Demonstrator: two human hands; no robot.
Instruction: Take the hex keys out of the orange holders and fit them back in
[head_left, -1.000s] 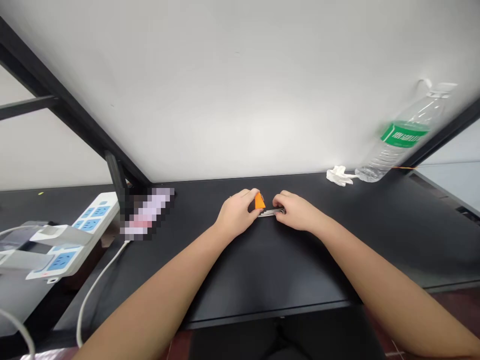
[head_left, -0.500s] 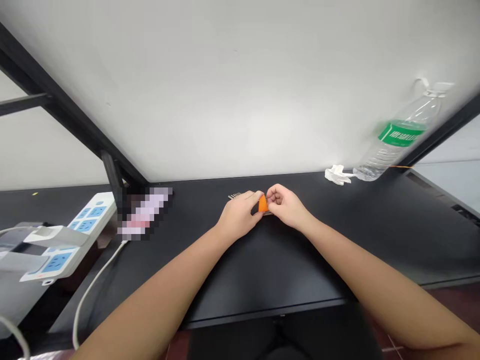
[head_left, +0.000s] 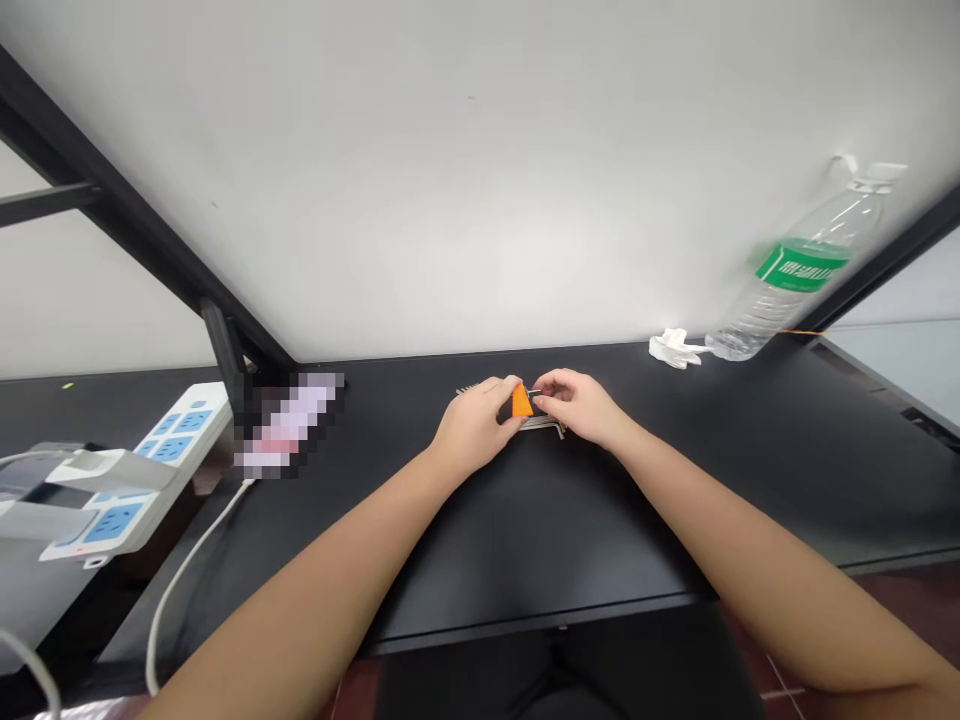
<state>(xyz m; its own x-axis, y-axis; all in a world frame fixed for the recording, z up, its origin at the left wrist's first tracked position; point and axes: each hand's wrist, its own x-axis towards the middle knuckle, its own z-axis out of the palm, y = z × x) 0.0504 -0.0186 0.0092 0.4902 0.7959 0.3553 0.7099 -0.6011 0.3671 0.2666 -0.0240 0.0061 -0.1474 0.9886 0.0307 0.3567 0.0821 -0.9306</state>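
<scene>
My left hand (head_left: 480, 420) is closed around an orange hex key holder (head_left: 522, 401) near the back of the black tabletop. Several thin metal hex keys (head_left: 541, 423) stick out of it to the right, one with a bent end, and more tips show beyond my left knuckles. To the right of the holder, my right hand (head_left: 581, 405) pinches a short metal hex key (head_left: 534, 392) between thumb and fingers. Whether that key still sits in the holder cannot be made out; its far end is hidden by the fingers.
A clear bottle with a green label (head_left: 802, 265) leans by the wall at right, beside a crumpled tissue (head_left: 675, 348). At left lie a power strip (head_left: 176, 440), a blurred-out flat object (head_left: 292, 425) and a white cable (head_left: 172, 580). A black frame (head_left: 150, 220) rises at left.
My right hand has moved slightly right, away from the holder, with a hex key now showing at its fingertips. The lower keys are more exposed. My left hand has shifted slightly left.
</scene>
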